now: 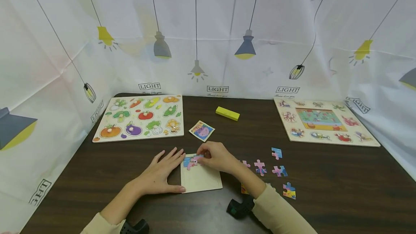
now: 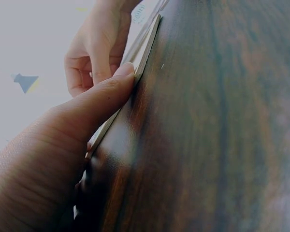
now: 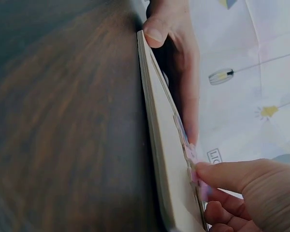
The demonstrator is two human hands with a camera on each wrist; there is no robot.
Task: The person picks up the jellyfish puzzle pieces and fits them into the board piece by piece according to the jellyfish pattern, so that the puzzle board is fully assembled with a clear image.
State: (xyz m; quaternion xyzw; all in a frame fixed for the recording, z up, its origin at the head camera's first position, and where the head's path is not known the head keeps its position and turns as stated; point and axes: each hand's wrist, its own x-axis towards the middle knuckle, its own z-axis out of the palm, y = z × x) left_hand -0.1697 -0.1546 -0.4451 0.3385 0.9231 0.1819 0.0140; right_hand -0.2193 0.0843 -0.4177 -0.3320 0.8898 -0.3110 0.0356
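A square wooden puzzle tray (image 1: 203, 180) lies on the dark table, with joined blue-and-pink jigsaw pieces (image 1: 188, 162) along its top left. My left hand (image 1: 160, 176) steadies the tray's left side, fingers spread and thumb (image 2: 123, 72) at the near corner. Over the top edge, my right hand (image 1: 216, 157) pinches a pink puzzle piece (image 3: 203, 190) between thumb and fingers, close beside the laid pieces. The fingers partly hide that piece in the head view. Several loose pieces lie right of the tray, among them a pink-and-blue one (image 1: 260, 168); the right forearm covers some.
A small picture card (image 1: 202, 130) and a yellow block (image 1: 227, 113) lie beyond the tray. A vegetable puzzle board (image 1: 108, 121) stands back left, a sea-animal board (image 1: 287, 127) back right. A printed white curtain (image 1: 214, 17) hangs behind the table.
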